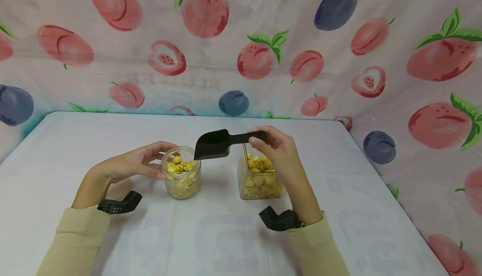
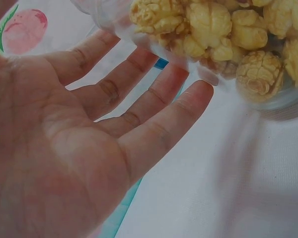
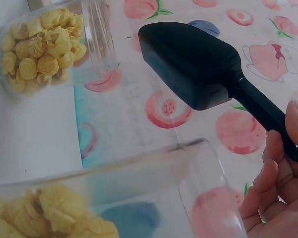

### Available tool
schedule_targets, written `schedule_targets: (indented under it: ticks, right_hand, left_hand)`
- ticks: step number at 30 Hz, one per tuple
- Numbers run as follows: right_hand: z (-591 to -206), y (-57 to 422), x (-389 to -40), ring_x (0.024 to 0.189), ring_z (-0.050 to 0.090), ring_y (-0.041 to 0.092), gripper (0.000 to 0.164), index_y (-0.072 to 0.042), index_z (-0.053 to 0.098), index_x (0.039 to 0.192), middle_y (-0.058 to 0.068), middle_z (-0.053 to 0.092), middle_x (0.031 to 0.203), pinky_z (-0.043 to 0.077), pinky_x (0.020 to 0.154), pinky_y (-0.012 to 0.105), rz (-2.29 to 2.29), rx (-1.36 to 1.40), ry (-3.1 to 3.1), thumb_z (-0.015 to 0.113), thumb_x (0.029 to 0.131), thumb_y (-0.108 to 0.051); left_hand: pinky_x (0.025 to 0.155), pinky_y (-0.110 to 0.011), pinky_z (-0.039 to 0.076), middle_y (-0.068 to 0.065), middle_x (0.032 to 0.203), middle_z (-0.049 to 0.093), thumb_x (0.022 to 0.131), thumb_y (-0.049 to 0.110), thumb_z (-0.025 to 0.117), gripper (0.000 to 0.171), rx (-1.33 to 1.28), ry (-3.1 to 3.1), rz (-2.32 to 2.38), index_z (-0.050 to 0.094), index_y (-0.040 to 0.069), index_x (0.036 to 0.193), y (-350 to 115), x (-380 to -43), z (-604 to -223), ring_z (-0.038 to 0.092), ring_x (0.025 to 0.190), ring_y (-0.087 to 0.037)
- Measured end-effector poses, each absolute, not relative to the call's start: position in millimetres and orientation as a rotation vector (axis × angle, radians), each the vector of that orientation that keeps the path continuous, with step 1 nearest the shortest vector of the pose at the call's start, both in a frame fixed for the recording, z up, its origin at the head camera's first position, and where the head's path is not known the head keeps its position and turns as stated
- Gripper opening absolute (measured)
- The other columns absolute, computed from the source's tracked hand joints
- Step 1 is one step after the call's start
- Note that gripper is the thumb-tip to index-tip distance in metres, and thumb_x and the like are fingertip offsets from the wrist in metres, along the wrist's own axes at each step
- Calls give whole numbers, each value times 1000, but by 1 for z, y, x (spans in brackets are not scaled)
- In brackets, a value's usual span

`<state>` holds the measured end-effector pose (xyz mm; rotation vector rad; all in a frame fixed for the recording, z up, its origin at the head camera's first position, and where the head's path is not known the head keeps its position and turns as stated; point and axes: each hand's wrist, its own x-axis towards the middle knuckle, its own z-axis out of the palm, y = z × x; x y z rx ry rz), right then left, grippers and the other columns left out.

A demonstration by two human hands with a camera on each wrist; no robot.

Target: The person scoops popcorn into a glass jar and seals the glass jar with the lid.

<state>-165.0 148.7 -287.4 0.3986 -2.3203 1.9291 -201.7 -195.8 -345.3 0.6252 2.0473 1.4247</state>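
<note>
My right hand (image 1: 276,144) grips the handle of a black scoop (image 1: 212,144), pinched between thumb and fingers. The scoop's blade points left, its tip above the right rim of a round clear jar (image 1: 182,188); I see no popcorn in it. Yellow popcorn (image 1: 178,166) lies in the jar. At the jar's left side, my left hand (image 1: 137,162) touches the wall with fairly straight, spread fingers (image 2: 159,131). Beneath the right hand stands a square clear container (image 1: 260,192) holding more popcorn (image 3: 54,210); the hand and forearm hide part of it.
The jar and container stand apart on a white-covered table (image 1: 211,234). Behind the table hangs a fruit-patterned cloth (image 1: 211,58), which continues along the right side. Black bands (image 1: 120,203) with a protruding piece sit on both wrists.
</note>
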Motion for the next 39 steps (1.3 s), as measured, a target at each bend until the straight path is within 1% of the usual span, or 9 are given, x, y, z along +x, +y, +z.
schedule_targets:
  ticks: [5, 11, 15, 21, 23, 29, 34, 36, 39]
  right_hand:
    - [-285, 153, -165, 85, 57, 14, 22, -1, 61, 107, -5, 61, 91, 51, 87, 25, 1986, 434, -2247, 63, 88, -13]
    - [-281, 160, -165, 83, 57, 12, 12, -18, 65, 99, -6, 61, 83, 50, 87, 25, 1998, 431, -2194, 64, 88, -13]
    - [-279, 164, -165, 82, 56, 10, 14, -22, 65, 96, -8, 61, 80, 49, 88, 25, 2008, 427, -2161, 63, 88, -11]
    - [-277, 171, -167, 83, 56, 10, 15, -23, 65, 96, -9, 61, 79, 48, 87, 24, 1997, 410, -2137, 62, 89, -10]
    - [-276, 173, -168, 83, 56, 10, 14, -21, 65, 96, -9, 61, 79, 48, 87, 24, 1997, 402, -2127, 62, 89, -9]
    - [-274, 180, -168, 82, 56, 9, 18, -19, 65, 93, -10, 62, 79, 48, 85, 22, 2014, 368, -2083, 60, 89, -3]
    - [-272, 186, -168, 82, 57, 9, 20, -20, 66, 91, -10, 62, 78, 48, 86, 22, 2021, 338, -2045, 60, 88, -1]
    - [-272, 188, -167, 81, 57, 9, 21, -20, 66, 91, -9, 62, 77, 48, 86, 22, 2038, 341, -2018, 59, 89, 0]
    - [-271, 190, -167, 80, 56, 9, 21, -18, 66, 91, -7, 62, 76, 48, 85, 22, 2064, 372, -1975, 58, 89, 1]
  left_hand:
    - [98, -35, 42, -8, 140, 35, 81, 12, 69, 69, 618, 2050, 1422, 32, 10, 140, -196, -203, -344, 40, 121, -21]
    - [98, -33, 43, -8, 139, 36, 82, 12, 69, 68, 625, 2050, 1421, 33, 11, 140, -197, -204, -344, 42, 121, -19]
    - [97, -33, 43, -8, 140, 35, 82, 12, 68, 68, 624, 2052, 1417, 33, 11, 140, -198, -205, -343, 41, 121, -19]
    - [97, -30, 44, -7, 140, 35, 82, 12, 68, 68, 639, 2040, 1422, 32, 11, 140, -199, -206, -344, 43, 119, -15]
    - [97, -30, 43, -7, 140, 35, 82, 11, 68, 68, 644, 2037, 1421, 32, 10, 141, -200, -207, -344, 43, 119, -14]
    - [98, -33, 42, -9, 143, 33, 82, 12, 67, 68, 640, 2044, 1416, 32, 10, 140, -199, -208, -344, 41, 123, -19]
    - [99, -25, 42, -11, 143, 32, 83, 9, 66, 67, 706, 2022, 1446, 31, 9, 141, -202, -208, -346, 43, 122, -14]
    - [98, -22, 42, -9, 144, 32, 84, 7, 64, 66, 762, 2001, 1472, 31, 8, 141, -205, -208, -347, 44, 122, -11]
    - [99, -19, 42, -5, 145, 32, 85, 1, 60, 66, 854, 1957, 1525, 28, 6, 143, -208, -208, -347, 42, 126, -14]
